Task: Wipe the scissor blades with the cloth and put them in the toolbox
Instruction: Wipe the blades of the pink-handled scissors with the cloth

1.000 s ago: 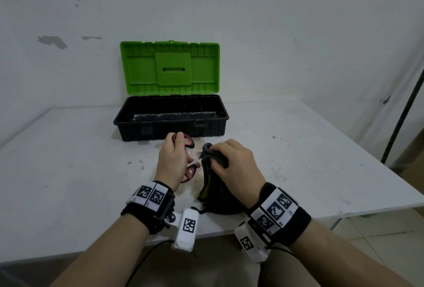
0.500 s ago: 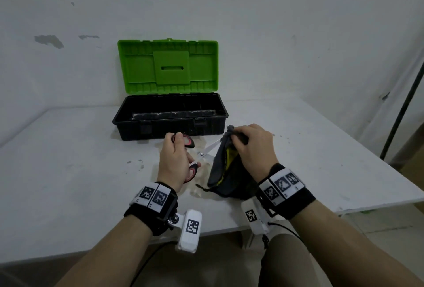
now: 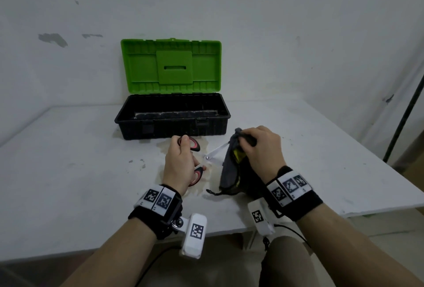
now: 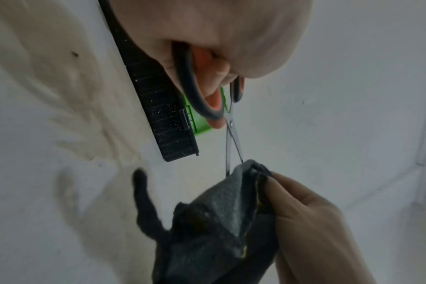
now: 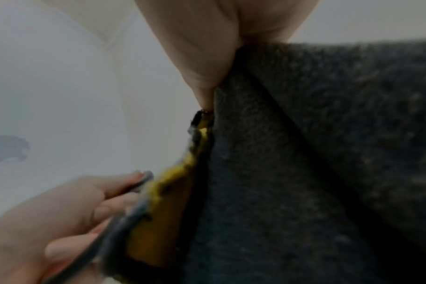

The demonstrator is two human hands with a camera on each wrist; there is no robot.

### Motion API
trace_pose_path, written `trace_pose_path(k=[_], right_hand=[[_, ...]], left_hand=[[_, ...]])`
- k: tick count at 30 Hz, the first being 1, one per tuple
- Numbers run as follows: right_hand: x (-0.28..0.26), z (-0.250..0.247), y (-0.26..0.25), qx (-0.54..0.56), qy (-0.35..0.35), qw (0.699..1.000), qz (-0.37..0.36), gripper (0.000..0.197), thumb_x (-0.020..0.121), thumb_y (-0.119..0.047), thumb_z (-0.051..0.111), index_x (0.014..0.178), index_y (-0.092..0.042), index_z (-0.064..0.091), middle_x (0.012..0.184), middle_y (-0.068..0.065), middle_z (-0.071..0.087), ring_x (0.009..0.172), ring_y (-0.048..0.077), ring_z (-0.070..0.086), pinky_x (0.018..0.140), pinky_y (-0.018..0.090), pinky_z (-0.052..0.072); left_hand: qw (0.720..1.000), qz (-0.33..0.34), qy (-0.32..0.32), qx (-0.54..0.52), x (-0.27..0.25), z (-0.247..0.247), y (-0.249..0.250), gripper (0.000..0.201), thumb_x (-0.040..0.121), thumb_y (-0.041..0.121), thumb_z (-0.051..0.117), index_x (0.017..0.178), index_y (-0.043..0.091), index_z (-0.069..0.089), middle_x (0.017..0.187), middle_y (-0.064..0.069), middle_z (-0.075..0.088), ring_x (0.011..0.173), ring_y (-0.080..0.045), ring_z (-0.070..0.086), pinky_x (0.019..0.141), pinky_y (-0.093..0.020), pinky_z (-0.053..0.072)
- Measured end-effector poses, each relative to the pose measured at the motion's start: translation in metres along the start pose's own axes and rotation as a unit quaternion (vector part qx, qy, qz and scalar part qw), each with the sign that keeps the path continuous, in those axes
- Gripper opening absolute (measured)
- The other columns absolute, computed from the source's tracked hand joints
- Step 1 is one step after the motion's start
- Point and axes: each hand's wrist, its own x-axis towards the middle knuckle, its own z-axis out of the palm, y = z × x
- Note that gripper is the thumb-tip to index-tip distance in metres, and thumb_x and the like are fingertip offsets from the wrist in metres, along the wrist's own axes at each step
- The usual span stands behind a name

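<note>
My left hand (image 3: 181, 160) grips the red-and-black handles of the scissors (image 3: 214, 152), fingers through the loops; the blades stand slightly apart and point right. My right hand (image 3: 259, 149) pinches a dark grey cloth (image 3: 229, 172) with a yellow inner side around the blade tips, which are hidden in it. In the left wrist view the scissors (image 4: 231, 134) run from the left hand (image 4: 216, 73) down into the cloth (image 4: 219, 221) pinched by the right hand (image 4: 304, 211). The right wrist view shows the cloth (image 5: 304, 173) close up. The toolbox (image 3: 172, 126) is black, its green lid open, behind the hands.
The white table (image 3: 68, 172) carries a pale stain under the hands. Its front edge is near my wrists and its right edge runs by a dark pole (image 3: 406, 112). A white wall stands just behind the toolbox.
My right hand has slid the cloth from near the scissor pivot out along the blades to the tips, moving right and away. The left hand has kept the handles almost still.
</note>
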Motion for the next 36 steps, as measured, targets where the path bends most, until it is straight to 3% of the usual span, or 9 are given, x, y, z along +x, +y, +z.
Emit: trace_pose_path(k=[3,5,8,14,19,24,28,32,36], right_hand=[[-0.008,-0.005,-0.012,0.013,0.029,0.998,-0.048,0.012,0.081,-0.013,0.07,0.092,-0.014,0.074,0.084,0.001,0.064,0.074,0.014,0.058,0.068,0.007,0.034],[-0.021,0.001,-0.025,0.025,-0.001,0.995,-0.093,0.014,0.08,-0.011,0.071,0.093,-0.013,0.074,0.086,0.0,0.064,0.074,0.011,0.056,0.071,0.009,0.036],[-0.031,0.013,-0.032,0.037,-0.056,0.991,-0.112,0.015,0.083,-0.014,0.069,0.097,-0.014,0.074,0.088,-0.001,0.063,0.077,0.011,0.058,0.073,0.017,0.045],[-0.028,0.014,-0.029,0.04,-0.05,0.992,-0.11,0.014,0.083,-0.015,0.07,0.097,-0.015,0.074,0.088,-0.001,0.063,0.077,0.012,0.059,0.072,0.018,0.047],[-0.027,0.014,-0.03,0.046,-0.043,0.991,-0.114,0.014,0.083,-0.014,0.07,0.096,-0.016,0.074,0.088,-0.002,0.063,0.077,0.011,0.059,0.071,0.015,0.044],[-0.032,0.019,-0.035,0.049,-0.072,0.988,-0.124,0.014,0.085,-0.017,0.068,0.098,-0.016,0.073,0.092,-0.002,0.062,0.082,0.012,0.06,0.076,0.021,0.049],[-0.031,0.017,-0.037,0.05,-0.062,0.989,-0.126,0.014,0.084,-0.015,0.069,0.098,-0.015,0.073,0.09,-0.002,0.062,0.08,0.013,0.06,0.074,0.019,0.047],[-0.028,0.015,-0.039,0.05,-0.049,0.989,-0.128,0.014,0.083,-0.014,0.07,0.096,-0.014,0.074,0.089,0.0,0.063,0.078,0.014,0.06,0.072,0.016,0.044],[-0.028,0.014,-0.041,0.054,-0.051,0.988,-0.132,0.014,0.083,-0.014,0.07,0.097,-0.014,0.074,0.091,-0.001,0.063,0.079,0.013,0.06,0.074,0.016,0.045]], left_hand=[[1.0,-0.003,0.006,-0.007,0.002,0.001,0.002,0.037,0.107,0.045,0.032,0.1,0.015,0.053,0.063,-0.007,0.052,0.063,-0.033,0.07,0.049,-0.03,0.048],[1.0,0.004,0.003,-0.008,0.002,0.005,0.002,0.035,0.108,0.044,0.033,0.096,0.016,0.052,0.063,-0.007,0.052,0.057,-0.019,0.065,0.054,-0.034,0.051],[1.0,0.024,0.002,0.008,-0.001,0.009,0.002,0.035,0.108,0.04,0.033,0.091,0.017,0.052,0.058,-0.004,0.052,0.041,-0.006,0.051,0.041,-0.025,0.043],[0.999,0.034,-0.035,-0.023,0.001,0.002,0.004,0.033,0.11,0.034,0.033,0.087,0.015,0.046,0.046,0.006,0.042,0.044,-0.016,0.058,0.056,-0.04,0.051],[0.997,0.06,-0.048,0.0,0.002,0.0,0.007,0.032,0.11,0.036,0.032,0.088,0.017,0.045,0.045,0.008,0.05,0.046,-0.013,0.055,0.041,-0.028,0.043],[0.996,0.079,-0.047,0.009,0.007,0.0,0.003,0.032,0.11,0.036,0.031,0.088,0.019,0.047,0.051,0.005,0.048,0.051,-0.015,0.047,0.044,-0.028,0.041],[0.993,0.109,-0.02,0.032,0.008,-0.003,0.003,0.032,0.11,0.033,0.031,0.086,0.022,0.049,0.068,-0.001,0.058,0.053,-0.003,0.051,0.05,-0.018,0.042],[0.987,0.153,0.013,0.046,0.012,-0.006,0.003,0.029,0.11,0.033,0.029,0.09,0.021,0.047,0.071,0.003,0.049,0.057,-0.008,0.045,0.06,-0.031,0.04],[0.986,0.161,0.018,0.045,0.01,-0.008,0.005,0.035,0.11,0.038,0.023,0.097,0.012,0.043,0.07,-0.009,0.044,0.055,-0.019,0.039,0.053,-0.037,0.035]])
